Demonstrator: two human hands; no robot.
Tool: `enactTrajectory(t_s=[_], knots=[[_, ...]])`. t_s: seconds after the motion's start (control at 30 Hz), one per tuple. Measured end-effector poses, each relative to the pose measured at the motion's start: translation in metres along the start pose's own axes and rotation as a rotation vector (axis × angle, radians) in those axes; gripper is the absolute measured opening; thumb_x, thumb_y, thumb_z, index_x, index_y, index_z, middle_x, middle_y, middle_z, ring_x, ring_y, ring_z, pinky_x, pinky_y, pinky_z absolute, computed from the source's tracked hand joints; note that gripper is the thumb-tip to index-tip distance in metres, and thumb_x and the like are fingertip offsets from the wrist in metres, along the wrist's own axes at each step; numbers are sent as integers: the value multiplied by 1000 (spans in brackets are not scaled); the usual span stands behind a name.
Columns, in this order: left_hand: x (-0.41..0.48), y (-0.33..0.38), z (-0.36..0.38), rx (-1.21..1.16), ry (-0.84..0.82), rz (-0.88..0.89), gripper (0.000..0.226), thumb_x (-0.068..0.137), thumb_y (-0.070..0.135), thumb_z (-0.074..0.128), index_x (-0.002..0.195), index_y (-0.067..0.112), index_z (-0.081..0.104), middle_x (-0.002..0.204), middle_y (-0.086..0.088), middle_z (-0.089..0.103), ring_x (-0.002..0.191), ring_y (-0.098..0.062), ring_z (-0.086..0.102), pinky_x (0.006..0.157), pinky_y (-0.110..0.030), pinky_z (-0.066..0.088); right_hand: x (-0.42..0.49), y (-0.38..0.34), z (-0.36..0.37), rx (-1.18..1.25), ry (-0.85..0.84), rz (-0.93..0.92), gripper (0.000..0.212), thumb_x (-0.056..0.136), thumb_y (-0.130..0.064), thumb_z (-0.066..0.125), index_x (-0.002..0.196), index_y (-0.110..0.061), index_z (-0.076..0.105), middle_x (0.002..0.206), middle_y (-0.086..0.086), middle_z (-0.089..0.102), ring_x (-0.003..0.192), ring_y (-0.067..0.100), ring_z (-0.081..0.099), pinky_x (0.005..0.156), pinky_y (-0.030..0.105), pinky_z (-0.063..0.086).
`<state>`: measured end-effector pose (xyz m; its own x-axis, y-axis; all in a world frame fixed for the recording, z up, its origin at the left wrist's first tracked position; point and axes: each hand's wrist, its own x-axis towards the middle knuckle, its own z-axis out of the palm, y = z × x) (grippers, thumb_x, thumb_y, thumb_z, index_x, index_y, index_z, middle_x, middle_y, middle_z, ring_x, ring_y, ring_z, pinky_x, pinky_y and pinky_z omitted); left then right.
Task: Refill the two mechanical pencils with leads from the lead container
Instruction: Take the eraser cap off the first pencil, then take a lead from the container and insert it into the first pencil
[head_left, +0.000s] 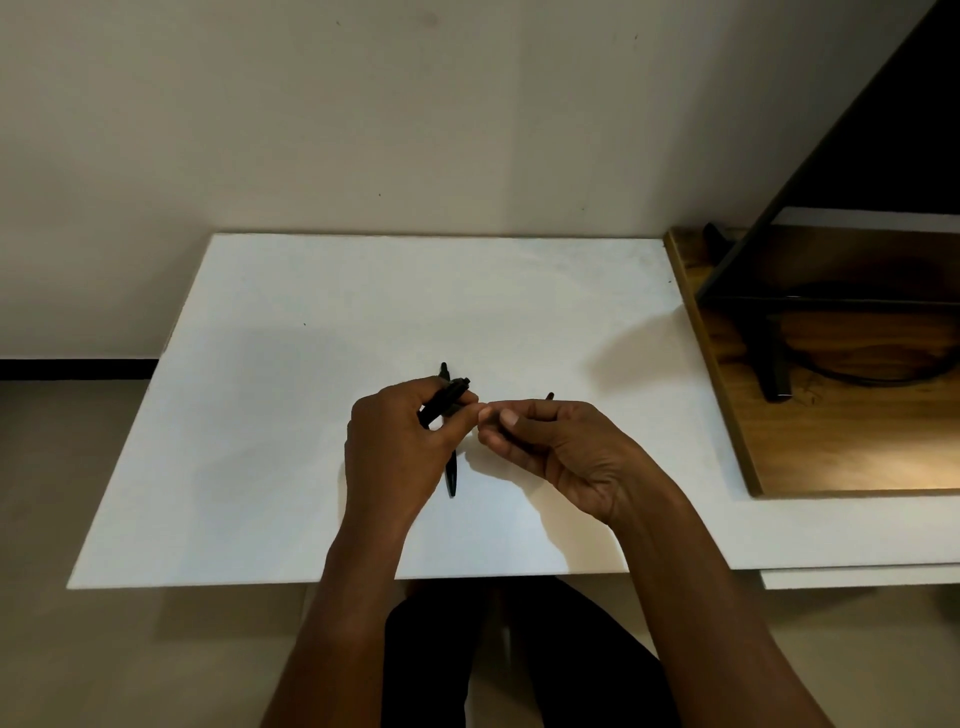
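One pencil (450, 395) between left fingers (453, 423)

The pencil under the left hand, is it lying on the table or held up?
Lying: the lower pencil rests flat on the table beneath the left hand, which grips the other pencil.

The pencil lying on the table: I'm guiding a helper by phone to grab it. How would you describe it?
On the white table, look beneath the left hand. A black mechanical pencil lies flat there, partly hidden by that hand. Unlike the other black pencil, gripped tilted in the left hand, nothing holds it.
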<state>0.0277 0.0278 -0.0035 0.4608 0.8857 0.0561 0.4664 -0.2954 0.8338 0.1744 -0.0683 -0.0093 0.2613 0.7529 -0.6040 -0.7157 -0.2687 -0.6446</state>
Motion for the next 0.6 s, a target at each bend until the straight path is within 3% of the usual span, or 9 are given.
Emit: enactTrajectory(t_s=[0.17, 0.33, 0.6], knots=[[0, 1, 1, -38, -3, -5, 10, 77, 38, 83, 83, 31, 79, 78, 19, 76, 78, -3, 71, 67, -22, 51, 0, -1, -1, 27, 6, 2, 18, 91, 7, 63, 106, 13, 71, 105, 22, 75, 91, 25, 76, 77, 25, 61], [3, -4, -3, -108, -33, -84, 8, 75, 38, 84, 76, 36, 77, 70, 26, 73, 77, 11, 67, 64, -2, 44, -2, -5, -2, 34, 20, -39, 16, 86, 8, 67, 101, 9, 74, 102, 24, 76, 91, 29, 77, 76, 26, 62], [4, -7, -1, -77, -98, -119, 6, 79, 42, 80, 75, 38, 78, 66, 11, 73, 59, 4, 59, 56, -6, 41, -4, -8, -2, -159, 66, -214, 14, 85, 6, 71, 99, 4, 76, 89, 21, 77, 76, 25, 76, 78, 28, 62]])
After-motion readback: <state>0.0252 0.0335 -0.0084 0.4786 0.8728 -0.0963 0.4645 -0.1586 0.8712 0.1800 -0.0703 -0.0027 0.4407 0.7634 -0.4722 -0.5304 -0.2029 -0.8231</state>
